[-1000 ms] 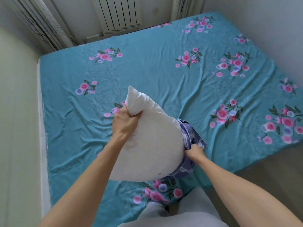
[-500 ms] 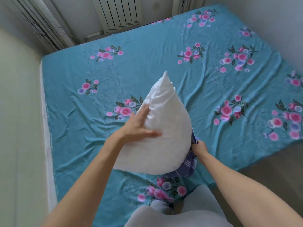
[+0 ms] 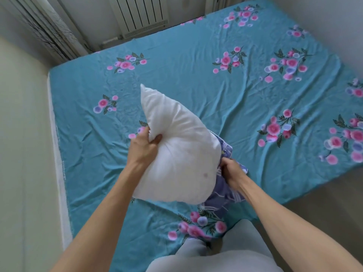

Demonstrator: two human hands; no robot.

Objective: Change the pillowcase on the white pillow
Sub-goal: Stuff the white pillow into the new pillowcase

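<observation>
The white pillow (image 3: 176, 150) is held up above the bed, tilted, with one corner pointing up and to the left. My left hand (image 3: 144, 147) pinches a fold of the pillow on its left side. A purple-blue patterned pillowcase (image 3: 224, 195) is bunched around the pillow's lower right end and hangs below it. My right hand (image 3: 231, 171) grips the edge of that pillowcase against the pillow. Most of the pillow is bare; how far its end sits inside the pillowcase is hidden.
A bed with a teal sheet (image 3: 196, 79) printed with pink flowers fills the view. A radiator (image 3: 141, 14) and curtains (image 3: 49, 30) stand behind it, with walls on the left and right. My knee in light grey trousers (image 3: 212, 258) is at the bed's near edge.
My left hand went from an open palm on the pillow's side to pinching its fabric. The pillow's upper corner swung to the left. The right hand kept its grip on the pillowcase.
</observation>
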